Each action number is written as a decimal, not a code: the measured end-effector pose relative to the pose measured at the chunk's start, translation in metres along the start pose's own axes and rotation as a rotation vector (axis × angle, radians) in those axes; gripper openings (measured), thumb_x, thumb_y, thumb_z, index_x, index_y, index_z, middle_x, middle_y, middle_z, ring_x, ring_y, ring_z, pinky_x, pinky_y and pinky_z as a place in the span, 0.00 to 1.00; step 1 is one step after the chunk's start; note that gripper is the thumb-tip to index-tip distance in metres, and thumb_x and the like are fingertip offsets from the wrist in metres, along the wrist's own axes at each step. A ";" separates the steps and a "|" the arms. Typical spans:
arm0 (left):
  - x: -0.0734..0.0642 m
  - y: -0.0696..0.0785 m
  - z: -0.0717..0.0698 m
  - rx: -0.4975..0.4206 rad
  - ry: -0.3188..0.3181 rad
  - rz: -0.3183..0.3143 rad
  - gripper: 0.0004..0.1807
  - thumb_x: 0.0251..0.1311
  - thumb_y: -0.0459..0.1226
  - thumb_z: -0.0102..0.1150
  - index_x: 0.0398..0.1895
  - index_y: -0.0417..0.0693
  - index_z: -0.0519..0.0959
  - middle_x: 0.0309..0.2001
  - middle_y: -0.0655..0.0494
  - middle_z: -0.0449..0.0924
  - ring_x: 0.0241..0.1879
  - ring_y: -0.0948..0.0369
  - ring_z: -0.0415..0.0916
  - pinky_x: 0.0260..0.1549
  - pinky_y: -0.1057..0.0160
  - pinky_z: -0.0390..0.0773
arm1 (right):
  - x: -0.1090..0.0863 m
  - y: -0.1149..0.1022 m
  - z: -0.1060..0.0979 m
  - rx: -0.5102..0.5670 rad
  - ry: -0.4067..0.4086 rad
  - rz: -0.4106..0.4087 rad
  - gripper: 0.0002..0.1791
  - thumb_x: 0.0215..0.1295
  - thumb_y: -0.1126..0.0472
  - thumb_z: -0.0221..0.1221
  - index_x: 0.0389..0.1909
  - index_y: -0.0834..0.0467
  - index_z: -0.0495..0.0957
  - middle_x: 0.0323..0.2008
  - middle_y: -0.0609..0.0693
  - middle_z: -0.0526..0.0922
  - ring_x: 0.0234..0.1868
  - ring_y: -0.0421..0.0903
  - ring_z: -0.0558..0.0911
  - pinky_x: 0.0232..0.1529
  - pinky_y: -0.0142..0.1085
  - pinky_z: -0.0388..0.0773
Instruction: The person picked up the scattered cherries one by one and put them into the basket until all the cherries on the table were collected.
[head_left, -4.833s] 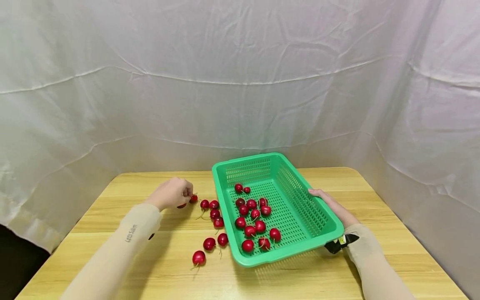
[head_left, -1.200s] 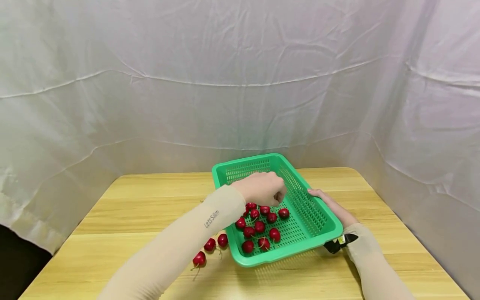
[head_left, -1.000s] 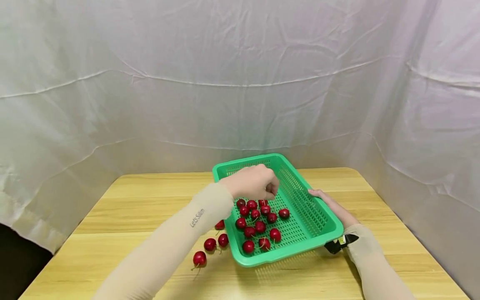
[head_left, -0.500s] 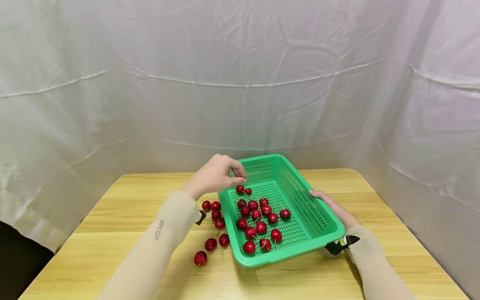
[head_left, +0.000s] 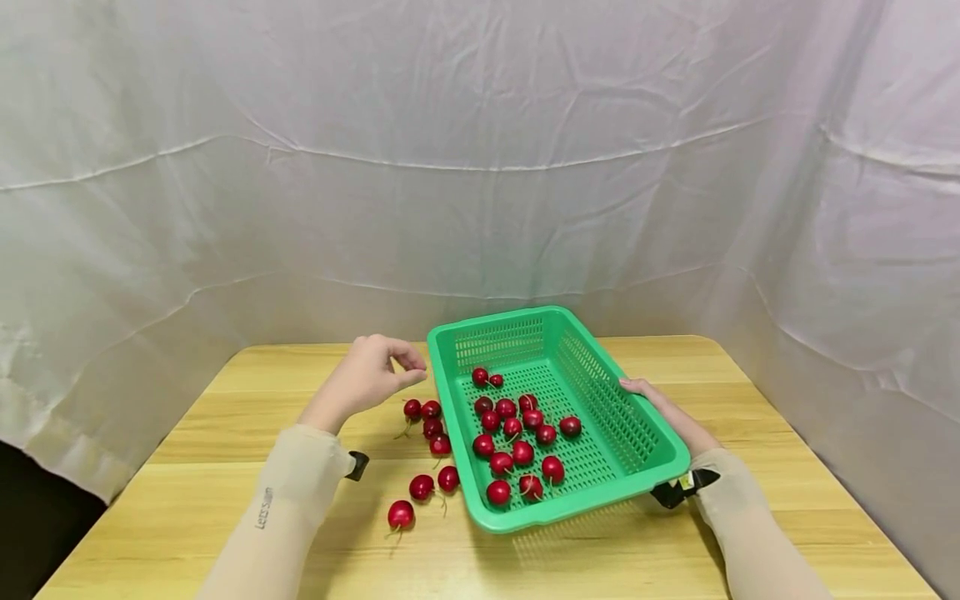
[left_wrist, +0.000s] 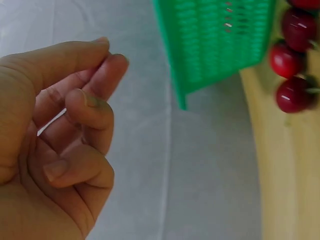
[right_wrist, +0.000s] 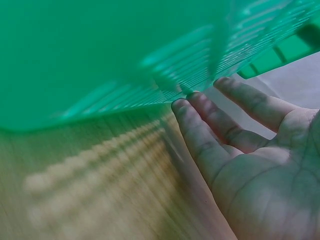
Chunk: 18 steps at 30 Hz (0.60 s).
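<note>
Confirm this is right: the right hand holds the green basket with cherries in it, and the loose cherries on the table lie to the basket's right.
One part is wrong: the loose cherries on the table lie to the basket's left, as the head view shows. The right hand does hold the green basket with cherries inside.

A green slotted basket (head_left: 600, 392), tilted, touches the right fingers (right_wrist: 197, 137), glossy red cherries (head_left: 522, 453) inside; more lie loose, the closest just below the left fingers (left_wrist: 87, 167).
</note>
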<state>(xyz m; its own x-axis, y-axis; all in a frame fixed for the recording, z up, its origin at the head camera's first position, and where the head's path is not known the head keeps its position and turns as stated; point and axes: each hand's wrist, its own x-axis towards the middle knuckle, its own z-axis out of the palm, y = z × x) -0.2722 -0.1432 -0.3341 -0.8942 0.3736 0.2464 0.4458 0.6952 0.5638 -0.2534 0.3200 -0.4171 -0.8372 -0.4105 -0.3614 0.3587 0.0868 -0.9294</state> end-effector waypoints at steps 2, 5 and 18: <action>-0.005 -0.008 0.003 0.022 -0.014 -0.026 0.03 0.67 0.38 0.72 0.34 0.54 0.89 0.33 0.60 0.88 0.24 0.61 0.71 0.31 0.61 0.75 | 0.000 0.000 0.000 -0.001 -0.004 -0.002 0.48 0.82 0.31 0.38 0.88 0.55 0.38 0.64 0.58 0.78 0.57 0.51 0.85 0.59 0.47 0.85; -0.011 -0.018 0.008 0.056 -0.031 -0.055 0.03 0.67 0.37 0.71 0.33 0.55 0.89 0.33 0.61 0.88 0.27 0.62 0.73 0.35 0.59 0.75 | 0.000 0.000 0.000 0.003 -0.001 0.002 0.48 0.82 0.31 0.38 0.88 0.55 0.38 0.63 0.57 0.79 0.56 0.51 0.85 0.58 0.47 0.86; -0.026 -0.040 0.029 0.141 -0.080 -0.195 0.05 0.59 0.32 0.75 0.30 0.52 0.88 0.30 0.59 0.87 0.35 0.60 0.81 0.46 0.48 0.83 | -0.002 -0.001 0.000 0.025 -0.003 0.014 0.48 0.81 0.30 0.40 0.88 0.54 0.40 0.64 0.59 0.79 0.57 0.52 0.86 0.60 0.48 0.86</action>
<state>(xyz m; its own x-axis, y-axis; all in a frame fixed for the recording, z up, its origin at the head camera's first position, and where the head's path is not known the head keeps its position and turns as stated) -0.2655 -0.1632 -0.3862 -0.9603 0.2678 0.0778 0.2717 0.8355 0.4777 -0.2525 0.3203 -0.4153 -0.8307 -0.4122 -0.3741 0.3805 0.0701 -0.9221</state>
